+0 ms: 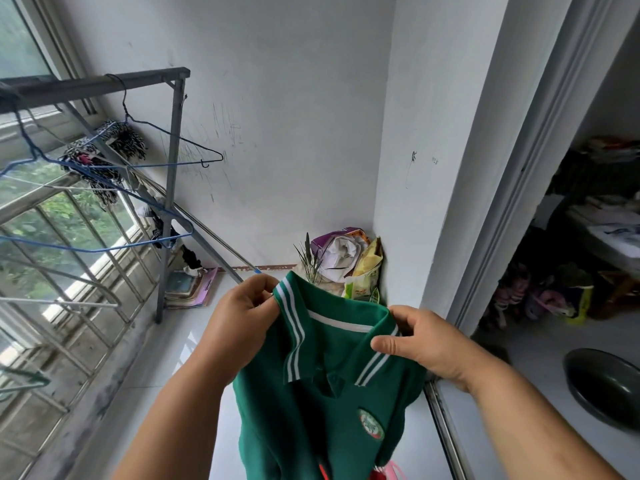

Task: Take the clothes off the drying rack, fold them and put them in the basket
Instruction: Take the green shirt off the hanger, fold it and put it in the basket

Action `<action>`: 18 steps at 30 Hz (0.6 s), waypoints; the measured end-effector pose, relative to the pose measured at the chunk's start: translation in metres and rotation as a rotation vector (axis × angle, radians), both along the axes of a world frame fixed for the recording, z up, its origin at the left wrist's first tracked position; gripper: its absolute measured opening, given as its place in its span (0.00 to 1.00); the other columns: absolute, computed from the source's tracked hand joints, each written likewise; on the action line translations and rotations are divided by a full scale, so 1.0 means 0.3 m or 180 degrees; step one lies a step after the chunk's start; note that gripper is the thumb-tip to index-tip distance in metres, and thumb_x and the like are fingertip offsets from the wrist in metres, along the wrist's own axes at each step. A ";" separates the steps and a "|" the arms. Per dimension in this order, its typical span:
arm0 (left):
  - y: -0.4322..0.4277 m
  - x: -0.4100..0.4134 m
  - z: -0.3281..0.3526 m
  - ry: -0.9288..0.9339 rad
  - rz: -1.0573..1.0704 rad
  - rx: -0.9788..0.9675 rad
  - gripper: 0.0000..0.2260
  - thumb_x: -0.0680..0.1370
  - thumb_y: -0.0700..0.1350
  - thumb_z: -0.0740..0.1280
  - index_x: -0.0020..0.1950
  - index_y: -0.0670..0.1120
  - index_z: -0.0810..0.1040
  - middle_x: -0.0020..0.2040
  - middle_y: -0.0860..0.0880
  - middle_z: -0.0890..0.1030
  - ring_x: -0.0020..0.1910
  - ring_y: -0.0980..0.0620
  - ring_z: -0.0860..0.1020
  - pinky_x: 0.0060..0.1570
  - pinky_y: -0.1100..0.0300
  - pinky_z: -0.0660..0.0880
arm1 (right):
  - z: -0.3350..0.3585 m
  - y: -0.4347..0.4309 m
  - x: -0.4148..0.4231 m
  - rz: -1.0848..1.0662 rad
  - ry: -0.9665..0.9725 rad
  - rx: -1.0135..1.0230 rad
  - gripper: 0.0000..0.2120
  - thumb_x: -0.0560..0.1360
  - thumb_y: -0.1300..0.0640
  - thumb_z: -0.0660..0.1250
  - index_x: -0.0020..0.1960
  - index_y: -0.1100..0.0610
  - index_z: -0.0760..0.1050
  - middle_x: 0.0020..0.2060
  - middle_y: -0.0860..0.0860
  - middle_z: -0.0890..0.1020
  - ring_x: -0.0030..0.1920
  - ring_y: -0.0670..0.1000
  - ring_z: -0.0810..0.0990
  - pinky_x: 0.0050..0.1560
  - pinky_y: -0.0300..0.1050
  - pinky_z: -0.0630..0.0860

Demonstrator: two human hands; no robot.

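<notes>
1. The green polo shirt [322, 410] is hanging in mid-air in front of the person, at 6 o'clock in the view. It is already off the drying rack [175, 161], which is standing well apart at 10 o'clock.
2. The left hand [242, 320] is pinching the raised left end of the striped collar. The right hand [426, 344] is clamping the right shoulder just beside the collar, with its thumb lying on the front.
3. Both grips are taking only a little cloth near the neck. If either is loosening, the shirt is likely swinging to one side and sliding to the floor.
4. The collar is sitting unevenly, up on the left and flat on the right, so a fold started now is probably coming out skewed.
5. The hem is running out of view at 6 o'clock, so whether it is catching on anything cannot be told.
6. The shirt's long axis is running from 12 to 6 o'clock, collar upward and hem downward. The front is facing the camera, with the round badge [370, 424] showing.
</notes>
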State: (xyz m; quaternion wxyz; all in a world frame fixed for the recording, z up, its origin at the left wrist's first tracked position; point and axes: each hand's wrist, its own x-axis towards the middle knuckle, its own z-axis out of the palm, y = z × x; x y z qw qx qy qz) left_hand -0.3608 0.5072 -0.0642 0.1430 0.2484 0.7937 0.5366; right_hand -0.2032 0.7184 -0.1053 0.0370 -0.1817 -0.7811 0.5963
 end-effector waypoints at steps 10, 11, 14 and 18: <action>0.011 0.016 0.010 0.0107 -0.0124 -0.0178 0.04 0.78 0.49 0.67 0.44 0.52 0.79 0.41 0.39 0.82 0.35 0.42 0.77 0.44 0.38 0.77 | 0.022 -0.020 -0.012 -0.0253 0.0994 -0.0066 0.12 0.73 0.51 0.67 0.55 0.50 0.82 0.50 0.46 0.86 0.54 0.43 0.83 0.57 0.35 0.76; 0.013 0.016 0.012 0.0131 -0.0146 -0.0208 0.04 0.78 0.49 0.67 0.44 0.52 0.79 0.42 0.39 0.82 0.36 0.39 0.78 0.44 0.38 0.77 | 0.022 -0.018 -0.016 -0.0247 0.1029 0.0017 0.12 0.73 0.50 0.67 0.55 0.50 0.82 0.50 0.45 0.86 0.53 0.43 0.83 0.56 0.35 0.76; 0.011 0.012 0.016 0.0150 -0.0134 -0.0243 0.05 0.79 0.49 0.66 0.44 0.53 0.79 0.42 0.39 0.82 0.35 0.40 0.78 0.43 0.38 0.77 | 0.028 -0.009 -0.023 -0.0465 0.1161 -0.0063 0.12 0.73 0.50 0.67 0.55 0.49 0.82 0.50 0.46 0.86 0.53 0.44 0.84 0.53 0.34 0.76; 0.014 0.006 0.017 0.0233 -0.0136 -0.0472 0.05 0.79 0.47 0.65 0.45 0.51 0.79 0.40 0.42 0.82 0.33 0.42 0.77 0.41 0.42 0.78 | 0.031 0.008 -0.030 -0.0432 0.0914 0.0273 0.13 0.72 0.47 0.67 0.55 0.47 0.82 0.48 0.44 0.86 0.51 0.45 0.84 0.54 0.37 0.78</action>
